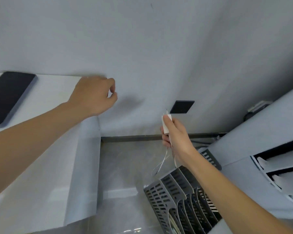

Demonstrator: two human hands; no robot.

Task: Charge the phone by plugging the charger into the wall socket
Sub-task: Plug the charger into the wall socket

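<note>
Holding the small white plastic charger block (167,124) prongs-forward, the right hand (177,141) is closing its grip around it just below the black square wall socket (182,107), lining up the insertion, while the left hand (93,97) is hovering loosely curled and empty near the wall, and the dark flat phone (9,97) is lying on the white tabletop (49,102), awaiting the thin white cable (161,164).

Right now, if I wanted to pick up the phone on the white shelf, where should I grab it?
Take the phone by its two long edges, coming down from above. It lies flat, screen up, on the white shelf, so only those thin sides offer a hold. The empty left hand is the nearer one; the right hand is busy holding the charger.
</note>
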